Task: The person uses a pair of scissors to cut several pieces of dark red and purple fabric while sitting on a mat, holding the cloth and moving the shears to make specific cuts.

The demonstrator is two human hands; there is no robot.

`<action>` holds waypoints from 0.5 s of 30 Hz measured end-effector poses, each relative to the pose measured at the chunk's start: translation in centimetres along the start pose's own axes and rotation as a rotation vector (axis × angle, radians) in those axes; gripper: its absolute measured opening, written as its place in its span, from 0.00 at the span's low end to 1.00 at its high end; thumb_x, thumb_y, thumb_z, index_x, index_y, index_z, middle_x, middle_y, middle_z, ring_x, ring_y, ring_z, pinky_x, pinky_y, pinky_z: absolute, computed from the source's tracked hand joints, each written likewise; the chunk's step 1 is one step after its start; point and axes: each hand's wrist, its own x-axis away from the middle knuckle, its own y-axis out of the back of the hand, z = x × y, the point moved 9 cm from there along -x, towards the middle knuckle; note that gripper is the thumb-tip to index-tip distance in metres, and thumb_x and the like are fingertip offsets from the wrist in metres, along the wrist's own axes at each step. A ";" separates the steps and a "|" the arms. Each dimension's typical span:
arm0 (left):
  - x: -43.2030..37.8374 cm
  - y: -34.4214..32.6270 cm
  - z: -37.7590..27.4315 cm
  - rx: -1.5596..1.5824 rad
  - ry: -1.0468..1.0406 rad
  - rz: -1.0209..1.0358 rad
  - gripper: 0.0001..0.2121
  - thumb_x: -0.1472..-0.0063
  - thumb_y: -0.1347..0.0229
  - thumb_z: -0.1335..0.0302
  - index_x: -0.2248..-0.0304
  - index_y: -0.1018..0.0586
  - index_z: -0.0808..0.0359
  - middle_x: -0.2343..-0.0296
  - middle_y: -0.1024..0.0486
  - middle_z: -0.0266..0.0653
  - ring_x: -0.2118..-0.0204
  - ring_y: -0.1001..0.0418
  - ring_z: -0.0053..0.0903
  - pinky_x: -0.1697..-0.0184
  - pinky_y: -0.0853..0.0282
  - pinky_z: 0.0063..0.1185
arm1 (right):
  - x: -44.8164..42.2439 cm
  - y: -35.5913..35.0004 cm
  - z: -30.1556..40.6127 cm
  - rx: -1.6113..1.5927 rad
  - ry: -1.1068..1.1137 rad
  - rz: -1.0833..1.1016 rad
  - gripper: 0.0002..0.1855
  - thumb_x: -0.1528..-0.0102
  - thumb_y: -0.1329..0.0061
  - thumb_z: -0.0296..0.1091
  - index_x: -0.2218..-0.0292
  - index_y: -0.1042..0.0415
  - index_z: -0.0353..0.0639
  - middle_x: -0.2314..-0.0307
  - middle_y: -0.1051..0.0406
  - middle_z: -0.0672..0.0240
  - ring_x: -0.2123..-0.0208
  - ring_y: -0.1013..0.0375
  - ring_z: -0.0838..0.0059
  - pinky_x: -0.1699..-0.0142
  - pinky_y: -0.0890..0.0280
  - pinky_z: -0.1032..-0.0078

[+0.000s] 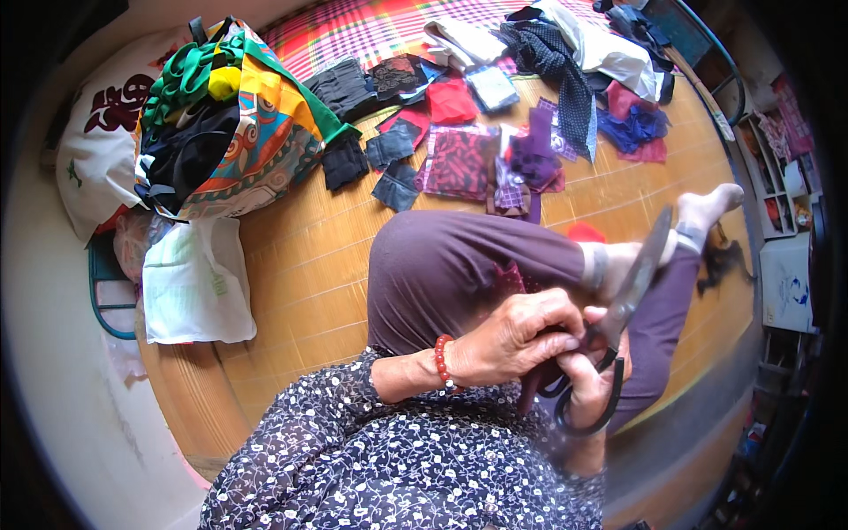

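My left hand [530, 341], with a red bead bracelet [442, 361] at its wrist, pinches a piece of dark red fabric [530, 391] above my lap. Just right of it, my right hand [589, 377] holds scissors [629, 291] with black handles, their blades closed and pointing up and away. Its fingertips meet the same fabric close to the left hand's. Part of the cloth is hidden behind the fingers. Beyond my bent knee lie patterned red and black fabric pieces [460, 162], dark folded squares [395, 185] and purple scraps [533, 156].
A colourful bag [265, 146] stuffed with green, yellow and black cloth stands at the upper left, beside a white plastic bag [199, 285]. White fabric [609, 50] and dotted dark fabric [576, 99] lie at the far side of the mat [298, 278]. Shelves [768, 179] line the right.
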 end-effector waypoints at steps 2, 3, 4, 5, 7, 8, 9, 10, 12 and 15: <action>0.0 -0.7 0.8 0.206 0.164 0.072 0.18 0.47 0.43 0.74 0.58 0.33 0.69 0.64 0.29 0.39 0.59 0.32 0.22 0.55 0.36 0.21 | 0.0 0.6 0.1 0.004 0.014 -0.048 0.26 0.59 0.49 0.20 0.56 0.39 0.32 0.70 0.34 0.68 0.71 0.34 0.82 0.64 0.38 0.85; 0.2 -1.3 1.7 0.364 0.234 0.095 0.23 0.48 0.42 0.74 0.54 0.37 0.68 0.59 0.33 0.39 0.55 0.35 0.21 0.50 0.40 0.21 | 0.0 1.3 0.1 -0.015 -0.008 -0.074 0.26 0.60 0.50 0.20 0.56 0.38 0.32 0.70 0.34 0.67 0.70 0.33 0.81 0.63 0.37 0.84; 0.5 -2.0 2.5 0.391 0.280 0.138 0.24 0.48 0.41 0.74 0.53 0.37 0.67 0.58 0.34 0.38 0.53 0.37 0.21 0.48 0.41 0.21 | 0.1 1.9 0.1 -0.034 -0.026 -0.105 0.27 0.61 0.50 0.20 0.56 0.38 0.32 0.71 0.34 0.67 0.70 0.33 0.80 0.63 0.38 0.83; 0.9 -2.7 3.5 0.417 0.327 0.186 0.26 0.49 0.41 0.74 0.52 0.38 0.67 0.57 0.35 0.38 0.52 0.38 0.21 0.47 0.43 0.21 | 0.2 2.6 0.1 -0.055 -0.043 -0.139 0.27 0.61 0.50 0.21 0.56 0.38 0.32 0.71 0.34 0.67 0.70 0.33 0.80 0.62 0.38 0.83; 1.8 -4.6 4.9 0.419 0.447 0.362 0.21 0.47 0.42 0.73 0.55 0.33 0.70 0.63 0.30 0.33 0.59 0.36 0.14 0.55 0.37 0.18 | 0.3 4.2 0.2 -0.008 -0.044 -0.154 0.27 0.61 0.52 0.20 0.56 0.38 0.33 0.72 0.35 0.68 0.70 0.33 0.79 0.63 0.38 0.82; 2.3 -4.7 5.9 0.446 0.518 0.369 0.19 0.47 0.42 0.73 0.58 0.31 0.70 0.66 0.29 0.31 0.61 0.36 0.13 0.57 0.36 0.18 | 0.3 4.6 0.5 0.020 -0.033 -0.153 0.27 0.61 0.52 0.22 0.56 0.38 0.33 0.69 0.34 0.66 0.67 0.34 0.76 0.59 0.39 0.80; 3.0 -5.4 7.0 0.492 0.588 0.392 0.16 0.47 0.42 0.74 0.60 0.29 0.71 0.69 0.29 0.28 0.63 0.35 0.12 0.60 0.35 0.17 | 0.4 5.1 1.0 0.066 -0.028 -0.169 0.27 0.62 0.53 0.24 0.56 0.37 0.33 0.66 0.34 0.63 0.63 0.34 0.74 0.54 0.41 0.78; 3.4 -5.1 7.8 0.474 0.682 0.366 0.13 0.48 0.42 0.76 0.62 0.27 0.69 0.70 0.28 0.26 0.66 0.34 0.10 0.63 0.35 0.15 | 0.5 6.2 0.6 0.066 -0.087 -0.202 0.27 0.62 0.52 0.24 0.56 0.37 0.32 0.65 0.35 0.66 0.61 0.36 0.75 0.52 0.44 0.77; 3.7 -4.7 8.2 0.491 0.794 0.310 0.09 0.48 0.42 0.77 0.66 0.27 0.66 0.74 0.29 0.25 0.71 0.34 0.09 0.69 0.37 0.11 | 0.8 8.3 -0.1 0.124 -0.105 -0.244 0.27 0.62 0.52 0.24 0.57 0.36 0.32 0.65 0.36 0.67 0.63 0.38 0.77 0.54 0.45 0.80; 3.7 -5.4 9.3 0.562 0.820 0.280 0.07 0.48 0.43 0.79 0.70 0.29 0.64 0.77 0.31 0.24 0.75 0.35 0.09 0.71 0.38 0.10 | 1.1 10.6 0.2 0.074 0.002 -0.350 0.23 0.62 0.50 0.21 0.60 0.35 0.35 0.78 0.40 0.79 0.77 0.45 0.89 0.71 0.49 0.90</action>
